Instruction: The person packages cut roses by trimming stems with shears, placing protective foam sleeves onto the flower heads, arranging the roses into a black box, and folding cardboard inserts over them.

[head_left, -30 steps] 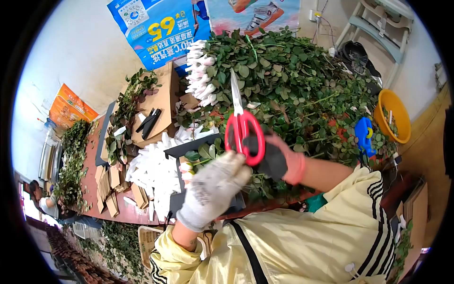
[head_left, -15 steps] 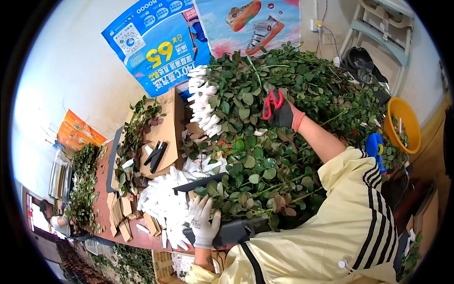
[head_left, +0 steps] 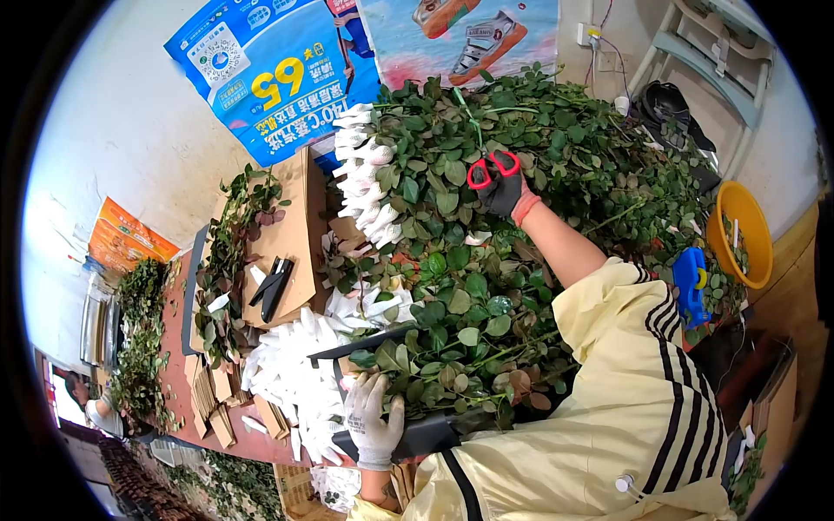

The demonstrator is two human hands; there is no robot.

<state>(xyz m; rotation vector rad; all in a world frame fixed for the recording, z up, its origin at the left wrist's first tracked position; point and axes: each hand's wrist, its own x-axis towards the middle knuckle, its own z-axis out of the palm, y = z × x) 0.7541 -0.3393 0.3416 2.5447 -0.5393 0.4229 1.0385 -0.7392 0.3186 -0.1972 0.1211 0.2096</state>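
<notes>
Right hand (head_left: 506,193) closed around red scissors (head_left: 488,165), far out over the stacked rose stems (head_left: 486,286), stems running lengthwise across the bench. Left hand (head_left: 373,418) flat, open, pressing the dark tray (head_left: 426,431) at the near edge.

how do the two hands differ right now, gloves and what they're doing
The left hand wears a pale knit glove; the right hand wears a dark glove with a pink cuff. The left hand rests flat, fingers spread, on the near leafy stems by the dark tray; the right hand reaches far into the leaf pile, gripping red-handled scissors. Both are gloved and among rose foliage.
</notes>
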